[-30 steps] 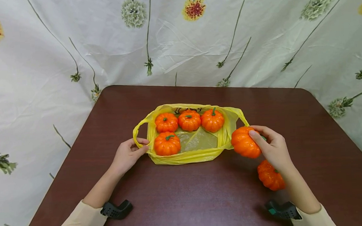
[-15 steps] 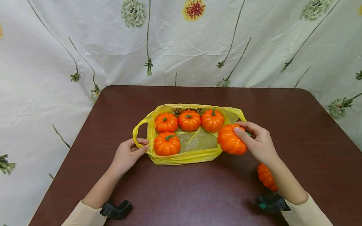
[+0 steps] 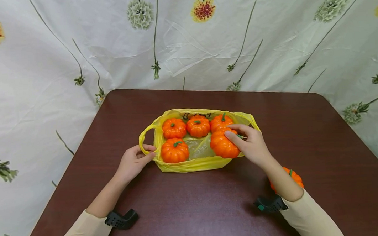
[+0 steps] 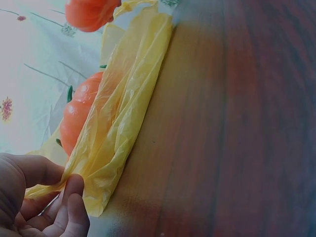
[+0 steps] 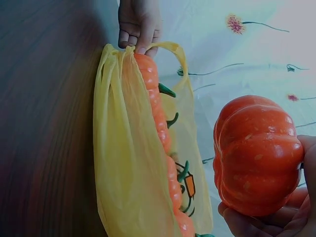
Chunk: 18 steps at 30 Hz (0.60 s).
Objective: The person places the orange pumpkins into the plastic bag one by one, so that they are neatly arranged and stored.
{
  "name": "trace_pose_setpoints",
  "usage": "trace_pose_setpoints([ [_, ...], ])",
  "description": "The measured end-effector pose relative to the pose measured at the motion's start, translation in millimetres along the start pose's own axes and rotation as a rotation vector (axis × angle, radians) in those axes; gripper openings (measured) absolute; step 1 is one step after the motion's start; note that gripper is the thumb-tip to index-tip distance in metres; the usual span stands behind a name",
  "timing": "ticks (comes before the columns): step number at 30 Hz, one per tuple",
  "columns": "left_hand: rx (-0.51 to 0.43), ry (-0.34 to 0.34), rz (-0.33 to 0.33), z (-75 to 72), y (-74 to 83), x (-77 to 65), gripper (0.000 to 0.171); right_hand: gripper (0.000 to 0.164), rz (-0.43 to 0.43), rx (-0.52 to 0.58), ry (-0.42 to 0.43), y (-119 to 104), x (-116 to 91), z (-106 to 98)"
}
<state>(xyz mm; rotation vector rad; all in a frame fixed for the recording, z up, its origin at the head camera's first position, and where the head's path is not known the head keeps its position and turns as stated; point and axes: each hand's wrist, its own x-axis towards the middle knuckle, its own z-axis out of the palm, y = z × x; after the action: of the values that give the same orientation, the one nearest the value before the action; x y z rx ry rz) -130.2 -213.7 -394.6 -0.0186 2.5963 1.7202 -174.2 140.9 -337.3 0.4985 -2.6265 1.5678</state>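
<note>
A yellow plastic bag (image 3: 207, 163) lies spread wide on the table, with several orange toy pumpkins (image 3: 174, 150) inside it. My left hand (image 3: 136, 160) pinches the bag's edge by its left handle; the left wrist view shows thumb and forefinger on the plastic (image 4: 116, 128). In my right hand (image 3: 252, 143) is another pumpkin (image 5: 256, 155), gripped between thumb and fingers and held above the right part of the bag. It overlaps the pumpkin at the bag's back right in the head view. One more pumpkin (image 3: 293, 176) rests on the table, partly hidden by my right forearm.
The dark brown table (image 3: 193, 207) has rounded far corners. Behind it hangs a pale cloth (image 3: 104, 40) printed with flowers. A black wrist device (image 3: 122, 219) sits on each forearm, close above the tabletop.
My right hand has carried its pumpkin leftward from beside the bag's right handle to over the bag's opening. The left hand and the bag have stayed in place.
</note>
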Motion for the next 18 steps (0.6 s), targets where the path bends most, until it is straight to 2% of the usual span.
trace_pose_setpoints([
  [18, 0.002, -0.001, -0.003, -0.6, 1.4, -1.0, 0.028, 0.040, -0.008, -0.032, -0.081, 1, 25, 42],
])
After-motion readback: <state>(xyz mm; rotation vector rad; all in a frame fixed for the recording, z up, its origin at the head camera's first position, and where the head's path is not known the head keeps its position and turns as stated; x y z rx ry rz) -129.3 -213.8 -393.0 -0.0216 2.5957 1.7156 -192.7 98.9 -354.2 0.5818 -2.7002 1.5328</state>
